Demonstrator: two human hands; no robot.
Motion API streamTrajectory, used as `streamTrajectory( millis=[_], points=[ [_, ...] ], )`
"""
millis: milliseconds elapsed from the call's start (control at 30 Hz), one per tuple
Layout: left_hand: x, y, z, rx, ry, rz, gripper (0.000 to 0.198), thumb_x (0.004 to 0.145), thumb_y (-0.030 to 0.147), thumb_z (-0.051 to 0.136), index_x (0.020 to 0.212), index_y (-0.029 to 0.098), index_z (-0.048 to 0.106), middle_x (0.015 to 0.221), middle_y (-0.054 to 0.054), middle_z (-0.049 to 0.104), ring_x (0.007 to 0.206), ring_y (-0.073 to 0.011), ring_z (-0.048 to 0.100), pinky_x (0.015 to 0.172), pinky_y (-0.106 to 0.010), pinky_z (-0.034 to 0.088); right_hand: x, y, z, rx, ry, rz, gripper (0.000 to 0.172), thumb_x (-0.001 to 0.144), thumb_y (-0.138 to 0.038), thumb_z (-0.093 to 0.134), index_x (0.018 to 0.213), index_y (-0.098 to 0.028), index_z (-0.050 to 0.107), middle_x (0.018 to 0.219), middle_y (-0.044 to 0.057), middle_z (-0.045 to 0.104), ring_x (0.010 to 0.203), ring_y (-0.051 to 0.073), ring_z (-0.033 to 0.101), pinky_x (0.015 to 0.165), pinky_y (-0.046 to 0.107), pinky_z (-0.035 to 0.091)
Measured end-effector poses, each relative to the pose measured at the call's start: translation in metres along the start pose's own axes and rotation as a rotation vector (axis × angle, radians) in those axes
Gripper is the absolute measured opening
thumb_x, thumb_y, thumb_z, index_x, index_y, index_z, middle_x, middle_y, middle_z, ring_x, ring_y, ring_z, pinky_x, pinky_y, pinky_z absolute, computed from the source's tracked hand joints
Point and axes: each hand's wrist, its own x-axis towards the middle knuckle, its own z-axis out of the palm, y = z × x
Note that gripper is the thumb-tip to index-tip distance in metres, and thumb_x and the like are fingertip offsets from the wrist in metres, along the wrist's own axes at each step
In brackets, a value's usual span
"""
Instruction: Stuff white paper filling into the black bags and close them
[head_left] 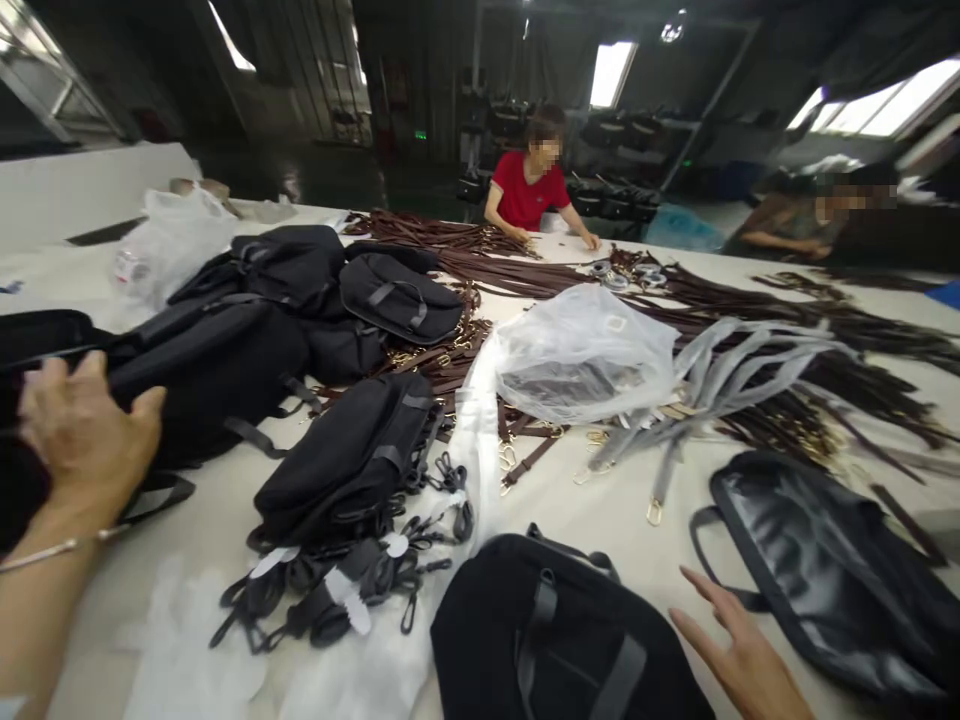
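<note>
On the left, my left hand (86, 440) lies over a group of black bags (210, 365), its thumb spread apart; it is slightly blurred. My right hand (739, 650) is open with fingers apart, holding nothing. It hovers between a black backpack (562, 630) at the front, with straps and a top handle, and a shiny black bag (825, 570) on the right. Between my hands, another black bag (345, 455) rests on a heap of black straps with clips (352, 575).
Clear plastic bags (585, 350), brown straps with gold buckles (517, 270) and grey wrapped straps (720, 375) cover the white table (585, 510). A person in a red shirt (531, 190) works across the table; another person (795, 225) is at the far right.
</note>
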Motion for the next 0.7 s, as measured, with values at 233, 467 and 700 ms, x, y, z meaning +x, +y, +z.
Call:
streamTrajectory(
  millis=[233, 467, 700],
  points=[
    [-0.184, 0.187, 0.121, -0.222, -0.444, 0.613, 0.053, 0.096, 0.027, 0.056, 0.147, 0.027, 0.038, 0.151, -0.01, 0.046, 0.143, -0.0296, 0.038, 0.115, -0.053, 0.037, -0.049, 0.007, -0.021, 0.155, -0.093, 0.233, 0.078, 0.069, -0.07, 0.06, 0.13, -0.022, 0.057, 0.141, 0.013, 0.055, 0.12, 0.036, 0.06, 0.101, 0.046, 0.053],
    [-0.228, 0.272, 0.188, -0.144, -0.814, 0.58, 0.051, 0.08, 0.018, 0.076, 0.127, 0.018, 0.054, 0.121, -0.012, 0.063, 0.118, -0.0291, 0.057, 0.109, -0.052, 0.04, -0.023, -0.047, -0.002, 0.288, -0.418, 0.082, 0.067, 0.08, -0.068, 0.053, 0.124, -0.018, 0.063, 0.133, 0.012, 0.062, 0.127, 0.032, 0.054, 0.113, 0.047, 0.039],
    [-0.266, 0.256, 0.106, -0.312, -0.599, 0.761, 0.022, 0.091, 0.005, 0.039, 0.095, 0.017, 0.057, 0.087, -0.006, 0.057, 0.082, -0.0223, 0.052, 0.077, -0.038, 0.046, -0.073, -0.102, -0.063, 0.433, -0.802, -0.032, 0.047, 0.09, -0.059, 0.051, 0.099, -0.018, 0.072, 0.09, 0.005, 0.072, 0.084, 0.022, 0.066, 0.076, 0.03, 0.053]
  ],
)
